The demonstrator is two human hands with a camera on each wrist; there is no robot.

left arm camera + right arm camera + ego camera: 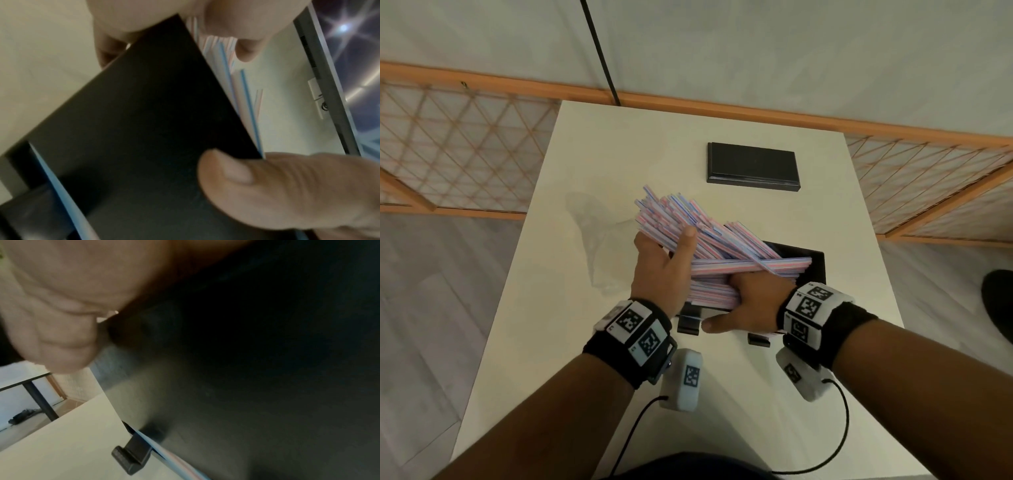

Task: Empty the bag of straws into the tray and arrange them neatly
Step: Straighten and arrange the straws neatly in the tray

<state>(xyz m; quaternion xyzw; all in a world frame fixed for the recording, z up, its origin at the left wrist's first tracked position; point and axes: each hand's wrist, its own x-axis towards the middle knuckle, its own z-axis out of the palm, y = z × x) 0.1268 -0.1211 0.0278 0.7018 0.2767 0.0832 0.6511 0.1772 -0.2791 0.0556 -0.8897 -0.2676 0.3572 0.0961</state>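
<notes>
Farthest left of the hands, the clear plastic bag (599, 240) lies flat and crumpled on the white desk (619, 144), just outside the left hand.

The left hand (664, 270) holds a thick bundle of pink, blue and white striped straws (688, 219). Its thumb lies over the top of the bundle and the fingers go underneath, so the straws fan up and away from the hand toward the far left, tilted and uneven at their ends. In the left wrist view the thumb (267, 186) sits against the dark tray wall with striped straws just beyond it.

Between the two hands more straws lie level, running crosswise and reaching past the right hand.

The right hand (750, 301) grips the near side of this pile, fingers tucked in under the straws and thumb stretched out toward the left hand along the tray's near edge. Beneath both hands sits the black tray (815, 263), its far right corner showing beyond the right hand; it rests on the desk on small black feet.

Beyond the hands, well apart from the tray, a flat black rectangular lid (753, 164) lies on the desk.
</notes>
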